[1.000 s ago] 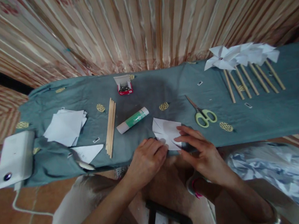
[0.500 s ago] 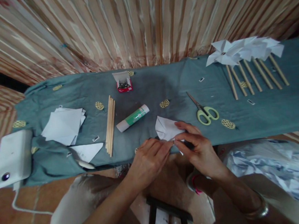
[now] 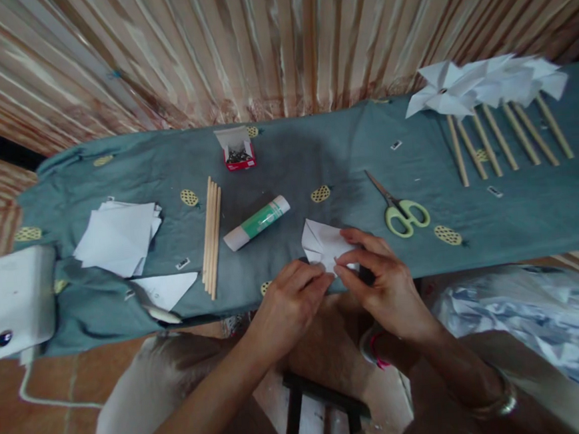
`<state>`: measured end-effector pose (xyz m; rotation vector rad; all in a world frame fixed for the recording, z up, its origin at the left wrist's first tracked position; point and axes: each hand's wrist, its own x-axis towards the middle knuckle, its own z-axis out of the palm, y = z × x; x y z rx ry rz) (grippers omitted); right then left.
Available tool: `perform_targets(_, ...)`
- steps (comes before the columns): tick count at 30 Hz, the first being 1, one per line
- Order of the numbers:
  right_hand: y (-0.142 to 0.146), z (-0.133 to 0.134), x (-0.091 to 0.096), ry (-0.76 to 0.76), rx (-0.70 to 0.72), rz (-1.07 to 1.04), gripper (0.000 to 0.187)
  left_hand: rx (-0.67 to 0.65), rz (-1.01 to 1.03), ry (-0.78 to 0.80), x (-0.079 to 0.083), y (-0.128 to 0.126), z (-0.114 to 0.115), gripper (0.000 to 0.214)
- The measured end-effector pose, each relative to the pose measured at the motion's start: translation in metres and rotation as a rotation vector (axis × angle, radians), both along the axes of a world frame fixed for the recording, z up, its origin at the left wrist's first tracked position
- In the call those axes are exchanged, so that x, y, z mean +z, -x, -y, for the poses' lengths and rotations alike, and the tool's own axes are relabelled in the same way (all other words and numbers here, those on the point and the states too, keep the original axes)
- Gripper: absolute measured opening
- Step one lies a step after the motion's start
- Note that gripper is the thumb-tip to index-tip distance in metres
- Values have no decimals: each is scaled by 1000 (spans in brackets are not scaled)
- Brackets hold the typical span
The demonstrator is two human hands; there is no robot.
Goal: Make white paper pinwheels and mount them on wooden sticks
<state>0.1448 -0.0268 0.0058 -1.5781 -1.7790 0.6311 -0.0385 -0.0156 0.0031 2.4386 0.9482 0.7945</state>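
A folded piece of white paper (image 3: 324, 239) lies at the front edge of the cloth, between my two hands. My left hand (image 3: 296, 298) pinches its near edge, fingers pressed together. Thumb and forefinger of my right hand (image 3: 382, 280) close on the paper's near right part, while the other fingers rest over its right side. Fingers hide the paper's near edge and part of its right side. Closest to my right hand are scissors (image 3: 403, 215) with green handles. A green and white glue stick (image 3: 257, 223) lies beyond my left hand.
Several wooden sticks (image 3: 212, 240) lie left of the glue. Farther left are stacked paper squares (image 3: 115, 237), a paper triangle (image 3: 169, 288) and a white device (image 3: 18, 298) with a cable. A red box (image 3: 239, 155) holds small metal pieces. Paper pinwheels (image 3: 443, 91) on sticks lie back right.
My fingers have shifted slightly along the paper's near edge, and more of its middle shows. The whole view has moved a little; the other things lie as before.
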Motion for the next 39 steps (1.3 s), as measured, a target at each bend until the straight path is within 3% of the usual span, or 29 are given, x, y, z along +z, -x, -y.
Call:
perform_targets(31,0,2,-2,-52,26,30,6,15,31,154,0,-1,-3,20)
perform_targets(39,-2,4,-4,-164,167,153,27,17,35,141,0,-2,-2,20)
